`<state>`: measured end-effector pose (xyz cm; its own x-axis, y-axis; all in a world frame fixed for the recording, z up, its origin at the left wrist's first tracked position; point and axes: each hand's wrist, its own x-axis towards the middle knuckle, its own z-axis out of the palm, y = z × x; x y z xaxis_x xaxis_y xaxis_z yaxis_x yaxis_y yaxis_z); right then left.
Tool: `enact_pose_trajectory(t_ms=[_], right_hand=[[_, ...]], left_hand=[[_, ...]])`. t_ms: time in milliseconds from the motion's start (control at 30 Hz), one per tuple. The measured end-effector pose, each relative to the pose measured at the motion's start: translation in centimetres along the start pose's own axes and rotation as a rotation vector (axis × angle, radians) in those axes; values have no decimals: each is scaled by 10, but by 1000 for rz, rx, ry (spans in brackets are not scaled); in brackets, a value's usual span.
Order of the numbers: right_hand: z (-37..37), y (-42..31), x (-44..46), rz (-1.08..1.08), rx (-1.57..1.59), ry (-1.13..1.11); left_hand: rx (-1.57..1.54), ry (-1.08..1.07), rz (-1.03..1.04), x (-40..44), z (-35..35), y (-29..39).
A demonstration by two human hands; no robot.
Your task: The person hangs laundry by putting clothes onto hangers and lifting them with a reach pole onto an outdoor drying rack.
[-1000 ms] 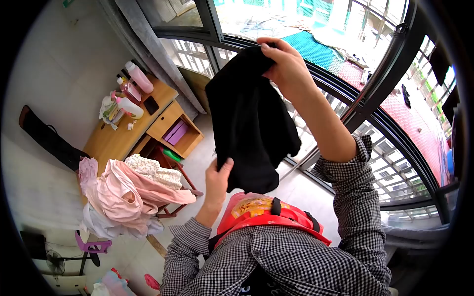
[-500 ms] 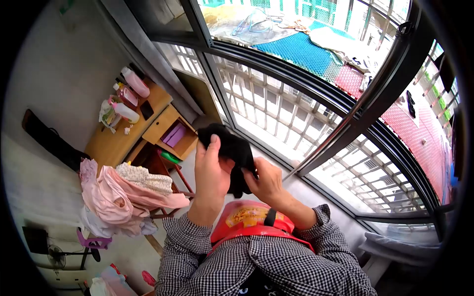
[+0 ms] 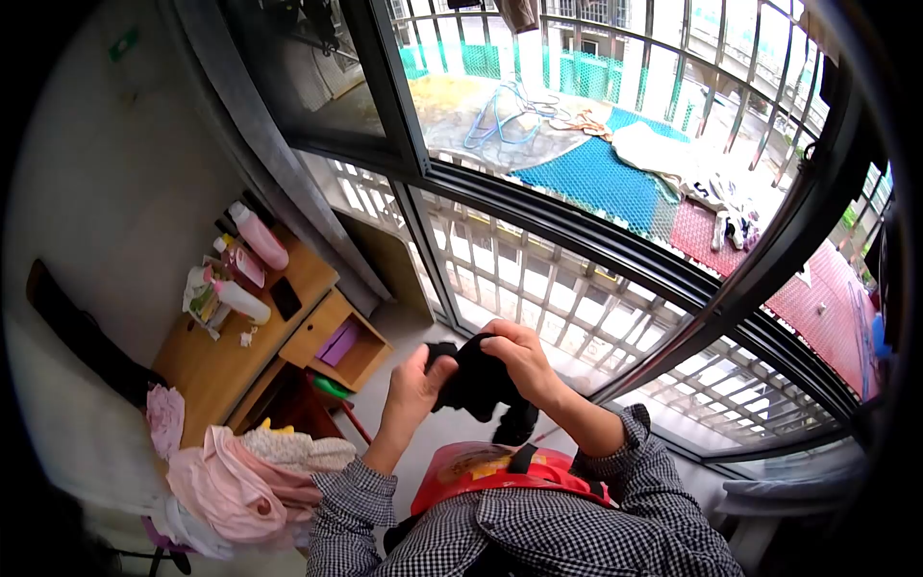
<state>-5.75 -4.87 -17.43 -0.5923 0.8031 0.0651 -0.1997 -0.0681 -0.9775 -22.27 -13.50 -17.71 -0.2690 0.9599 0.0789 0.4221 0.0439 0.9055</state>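
Observation:
A bunched black cloth [image 3: 481,385] hangs between my two hands, above a red plastic item [image 3: 490,471] at my waist. My left hand [image 3: 415,389] grips the cloth's left edge with thumb and fingers. My right hand [image 3: 519,358] pinches its upper right side, and a loose black end dangles below. The cloth's folds are too dark to make out in detail.
At the left, a wooden desk [image 3: 202,370] bears bottles [image 3: 258,236], a dark phone [image 3: 286,299] and piled pink clothes [image 3: 231,481]. Window frames [image 3: 577,236] and a metal pole [image 3: 663,358] stand ahead and right. Cloths lie on the ledge outside.
The black cloth was spread long and raised high, then came down and was gathered between my hands. My right hand has lowered. The view has tilted up toward the window.

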Motion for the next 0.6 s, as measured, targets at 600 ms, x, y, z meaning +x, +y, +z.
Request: enact_pose_trajectory(t_ms=[600], right_hand=[[-53, -43, 172, 206, -311, -96]], left_hand=[[-867, -64, -282, 156, -23, -1]])
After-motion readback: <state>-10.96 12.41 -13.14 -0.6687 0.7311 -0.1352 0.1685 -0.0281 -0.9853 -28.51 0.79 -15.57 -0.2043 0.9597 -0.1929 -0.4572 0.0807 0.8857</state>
